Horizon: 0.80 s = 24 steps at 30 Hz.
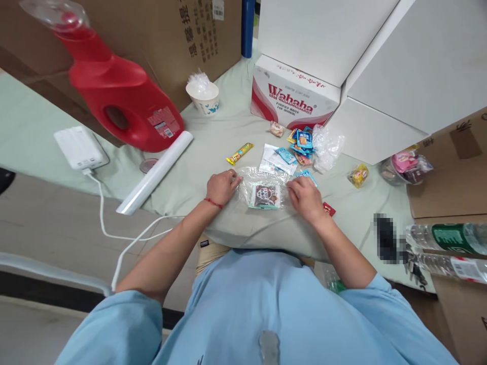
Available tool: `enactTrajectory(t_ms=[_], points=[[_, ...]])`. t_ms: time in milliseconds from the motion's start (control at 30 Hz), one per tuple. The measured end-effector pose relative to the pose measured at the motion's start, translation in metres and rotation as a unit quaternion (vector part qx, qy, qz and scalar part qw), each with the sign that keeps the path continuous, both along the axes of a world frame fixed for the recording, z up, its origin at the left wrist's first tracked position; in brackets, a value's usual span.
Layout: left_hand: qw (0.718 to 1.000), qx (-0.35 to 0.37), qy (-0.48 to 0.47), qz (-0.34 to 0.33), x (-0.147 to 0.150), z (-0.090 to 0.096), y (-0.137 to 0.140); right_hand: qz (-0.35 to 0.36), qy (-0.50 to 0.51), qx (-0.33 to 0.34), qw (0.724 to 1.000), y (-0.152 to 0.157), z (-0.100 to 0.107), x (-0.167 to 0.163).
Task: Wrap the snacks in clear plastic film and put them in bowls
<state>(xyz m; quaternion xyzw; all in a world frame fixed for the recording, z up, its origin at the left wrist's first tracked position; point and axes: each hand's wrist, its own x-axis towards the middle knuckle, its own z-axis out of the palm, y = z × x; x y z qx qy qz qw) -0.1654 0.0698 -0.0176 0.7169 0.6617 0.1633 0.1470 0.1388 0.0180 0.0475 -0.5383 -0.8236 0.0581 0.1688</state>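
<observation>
Clear plastic bag (pixel 246 196), left hand (pixel 221 186) pinched on its left edge, right hand (pixel 305 197) pinching the right, snack packet (pixel 266 196) between, inside or atop unclear

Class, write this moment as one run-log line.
clear bag: spread between left hand and right hand | dark-centred packet: between hands | yellow packet: lying beyond left hand

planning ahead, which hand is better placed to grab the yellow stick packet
Probably the left hand: the yellow stick packet lies just beyond it; the right hand is farther, across the clear plastic.
</observation>
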Motion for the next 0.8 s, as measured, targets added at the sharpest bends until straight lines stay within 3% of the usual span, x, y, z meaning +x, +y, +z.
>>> enactTrajectory(t_ms=[133,267,400,533,800], points=[[0.998,-0.001,-0.057,0.025,-0.004,0.001,0.003,0.127,-0.014,-0.062,0.990,0.003,-0.007,-0.045],[0.980,0.007,-0.184,0.072,-0.015,0.004,-0.005,0.155,-0.013,-0.120,0.981,0.017,-0.029,-0.060],[0.954,0.018,-0.297,-0.023,-0.025,-0.001,-0.026,0.175,0.051,-0.123,0.975,0.026,-0.044,-0.052],[0.954,0.013,-0.283,-0.100,-0.025,-0.006,-0.039,0.184,0.089,-0.108,0.973,0.025,-0.051,-0.046],[0.953,-0.007,-0.280,-0.114,-0.038,0.000,-0.039,0.174,0.092,-0.099,0.975,0.023,-0.057,-0.047]])
